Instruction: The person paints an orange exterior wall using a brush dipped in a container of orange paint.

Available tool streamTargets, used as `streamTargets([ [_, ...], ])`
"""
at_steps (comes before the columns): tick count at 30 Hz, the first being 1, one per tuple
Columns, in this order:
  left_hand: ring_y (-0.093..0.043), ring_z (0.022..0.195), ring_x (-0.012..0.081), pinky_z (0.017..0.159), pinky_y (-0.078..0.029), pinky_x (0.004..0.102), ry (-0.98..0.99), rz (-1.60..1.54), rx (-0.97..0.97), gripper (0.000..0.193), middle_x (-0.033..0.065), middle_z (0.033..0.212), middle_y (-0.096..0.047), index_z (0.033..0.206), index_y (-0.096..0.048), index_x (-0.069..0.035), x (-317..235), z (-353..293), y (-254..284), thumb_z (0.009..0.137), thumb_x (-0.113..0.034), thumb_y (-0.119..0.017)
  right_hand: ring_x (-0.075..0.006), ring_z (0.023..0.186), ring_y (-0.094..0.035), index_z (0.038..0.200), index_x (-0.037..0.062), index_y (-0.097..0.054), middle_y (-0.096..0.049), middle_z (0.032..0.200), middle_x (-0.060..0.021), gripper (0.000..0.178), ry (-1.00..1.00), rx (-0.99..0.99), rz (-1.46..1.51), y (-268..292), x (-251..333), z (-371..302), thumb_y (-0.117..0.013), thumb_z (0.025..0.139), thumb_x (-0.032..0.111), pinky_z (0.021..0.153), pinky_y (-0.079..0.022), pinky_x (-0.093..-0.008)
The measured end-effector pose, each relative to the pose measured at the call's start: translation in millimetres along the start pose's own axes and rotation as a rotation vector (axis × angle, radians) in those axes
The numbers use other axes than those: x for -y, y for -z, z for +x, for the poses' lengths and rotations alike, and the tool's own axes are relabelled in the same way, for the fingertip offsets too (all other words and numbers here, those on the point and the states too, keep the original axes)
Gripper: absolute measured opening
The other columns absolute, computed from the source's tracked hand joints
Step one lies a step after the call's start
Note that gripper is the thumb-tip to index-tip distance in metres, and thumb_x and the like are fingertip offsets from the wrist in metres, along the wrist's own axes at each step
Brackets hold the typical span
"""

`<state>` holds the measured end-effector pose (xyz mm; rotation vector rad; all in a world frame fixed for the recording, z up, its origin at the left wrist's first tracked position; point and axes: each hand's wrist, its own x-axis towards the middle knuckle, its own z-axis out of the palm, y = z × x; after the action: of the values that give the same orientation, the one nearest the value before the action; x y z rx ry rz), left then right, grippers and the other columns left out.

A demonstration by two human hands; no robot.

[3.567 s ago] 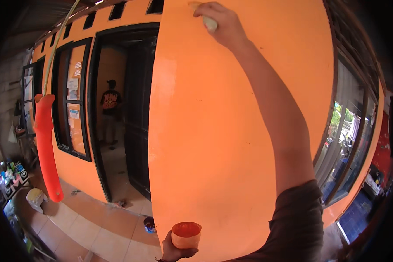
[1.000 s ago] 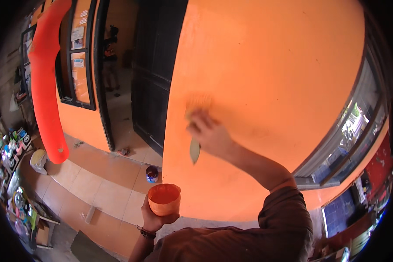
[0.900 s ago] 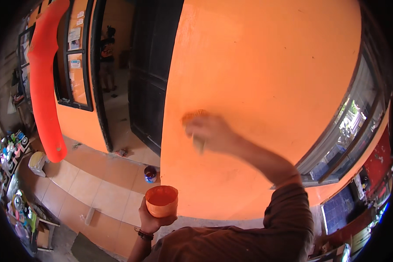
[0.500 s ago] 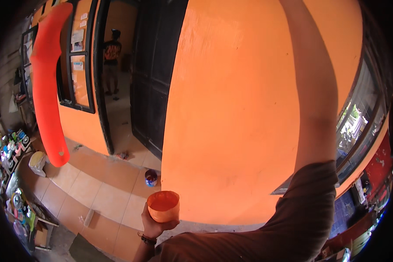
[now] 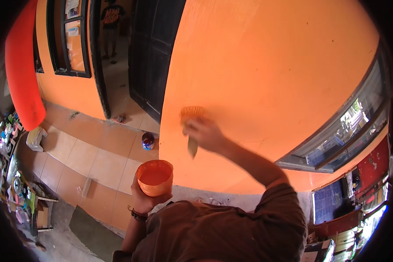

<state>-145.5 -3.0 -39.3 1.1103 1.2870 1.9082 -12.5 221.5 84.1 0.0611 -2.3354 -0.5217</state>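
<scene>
A wide paintbrush [image 5: 192,147] is gripped in my right hand [image 5: 205,132], its orange-coated bristles pointing up against the orange wall [image 5: 249,78]. The handle hangs down below my fingers, which are slightly smeared by motion. Lower and to the left, my left hand [image 5: 145,200] is wrapped round an orange plastic tub [image 5: 155,187], held roughly upright with orange paint inside. A bracelet circles that wrist. The tub is apart from the wall.
A small blue paint can [image 5: 148,141] stands on the tiles near the wall's corner. Beyond, a dark door [image 5: 150,52] stands ajar, with a person [image 5: 111,26] inside. A window [image 5: 336,131] lies right; a long red strip [image 5: 22,65] hangs left; cluttered shelves [image 5: 19,192] line the lower left.
My right arm has come down from stretching high up the wall, bringing the brush into view at mid-wall. The view has tilted, and the tub appears slightly higher and farther left.
</scene>
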Motion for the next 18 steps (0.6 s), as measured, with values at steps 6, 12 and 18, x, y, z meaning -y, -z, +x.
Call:
streamTargets([
  [6, -0.063, 0.099, 0.0218, 0.086, -0.052, 0.0367, 0.024, 0.037, 0.001, 0.086, 0.0117, 0.109, -0.064, 0.120, -0.051, -0.001, -0.4, -4.4, -5.8, 0.047, -0.017, -0.092, -0.0111, 0.069, -0.056, 0.086, 0.0059, -0.065, -0.064, 0.081, 0.0009, 0.006, -0.551, 0.055, 0.308, 104.1, -126.4, 129.3, -0.065, 0.081, 0.005, 0.063, -0.048, -0.0261],
  [12, -0.063, 0.099, 0.0215, 0.086, -0.052, 0.0361, 0.030, -0.010, -0.040, 0.084, 0.0114, 0.109, -0.064, 0.120, -0.052, -0.001, -1.7, -10.7, -11.1, 0.048, -0.017, -0.092, -0.0234, 0.088, -0.058, 0.080, 0.0115, -0.061, -0.059, 0.096, -0.0072, 0.008, -0.116, -0.276, -0.261, 56.3, -100.4, 92.8, -0.063, 0.072, 0.012, 0.068, -0.050, -0.0325],
  [18, -0.063, 0.100, 0.0219, 0.086, -0.052, 0.0364, -0.019, 0.075, -0.059, 0.085, 0.0119, 0.109, -0.064, 0.119, -0.052, 0.000, -4.8, -16.2, 1.9, 0.047, -0.018, -0.093, -0.0277, 0.091, -0.056, 0.074, 0.0108, -0.056, -0.055, 0.095, -0.0103, 0.006, -0.046, 0.112, -0.285, -34.8, 9.0, -13.0, -0.060, 0.071, 0.013, 0.075, -0.052, -0.0356],
])
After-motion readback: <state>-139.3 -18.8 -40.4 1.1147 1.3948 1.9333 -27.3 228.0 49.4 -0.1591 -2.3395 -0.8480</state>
